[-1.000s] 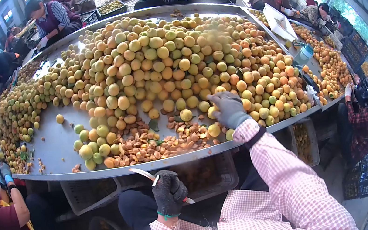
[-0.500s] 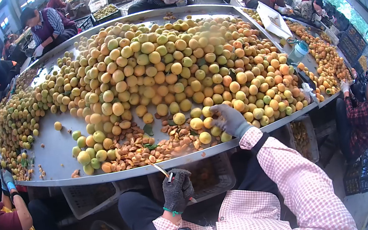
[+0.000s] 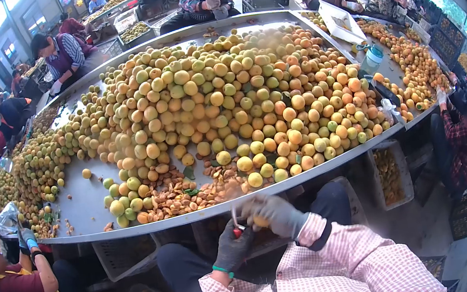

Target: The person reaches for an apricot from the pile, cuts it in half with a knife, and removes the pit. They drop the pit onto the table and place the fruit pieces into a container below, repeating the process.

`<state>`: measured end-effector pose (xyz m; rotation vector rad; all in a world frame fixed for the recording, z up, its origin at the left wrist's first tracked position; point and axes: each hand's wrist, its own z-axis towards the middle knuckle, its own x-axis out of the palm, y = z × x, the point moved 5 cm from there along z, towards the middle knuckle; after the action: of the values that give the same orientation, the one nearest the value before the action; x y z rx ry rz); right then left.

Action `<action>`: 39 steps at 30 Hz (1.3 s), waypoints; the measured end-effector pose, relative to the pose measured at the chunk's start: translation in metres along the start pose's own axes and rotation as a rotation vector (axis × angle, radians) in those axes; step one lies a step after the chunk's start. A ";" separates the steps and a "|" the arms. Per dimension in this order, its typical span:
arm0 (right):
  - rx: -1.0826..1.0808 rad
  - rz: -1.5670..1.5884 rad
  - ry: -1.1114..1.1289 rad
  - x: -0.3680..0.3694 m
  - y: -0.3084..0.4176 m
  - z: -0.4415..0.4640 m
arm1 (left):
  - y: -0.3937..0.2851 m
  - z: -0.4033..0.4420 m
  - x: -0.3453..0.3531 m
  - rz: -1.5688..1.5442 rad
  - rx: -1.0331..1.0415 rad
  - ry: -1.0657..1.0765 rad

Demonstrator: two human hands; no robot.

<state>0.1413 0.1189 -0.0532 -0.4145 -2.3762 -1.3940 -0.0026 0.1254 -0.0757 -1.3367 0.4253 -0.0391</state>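
My left hand [image 3: 233,246], in a dark grey glove, is closed around a small knife [image 3: 237,230] with a red part at the fist and a thin pale blade pointing up. My right hand [image 3: 282,215], in a grey glove, is just right of it, beyond the table's front edge. Its fingers are bent around an apricot [image 3: 261,221], partly hidden and blurred. Just past both hands lie brownish-orange split apricot pieces [image 3: 172,196] on the metal table [image 3: 82,194]. Behind them rises a large heap of whole apricots [image 3: 191,101], yellow, green and orange.
Crates stand under the table, one [image 3: 390,175] holding fruit pieces at the right. A teal-lidded bottle [image 3: 373,57] and a white tray [image 3: 341,23] are at the right. A co-worker [image 3: 26,283] sits at left, another [image 3: 463,131] at right; others work behind the table.
My right hand has left the apricots near the table edge and come toward my left hand with an apricot. The left hand has risen slightly, with the knife more upright. The view has shifted slightly.
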 end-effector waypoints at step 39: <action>-0.309 0.278 0.161 -0.005 -0.004 -0.100 | -0.098 -0.019 0.015 0.121 0.005 0.326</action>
<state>0.1597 0.0288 -0.0133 -0.6586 -1.8966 -1.5944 0.0265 0.0800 0.0098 -1.2998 0.7808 -0.1590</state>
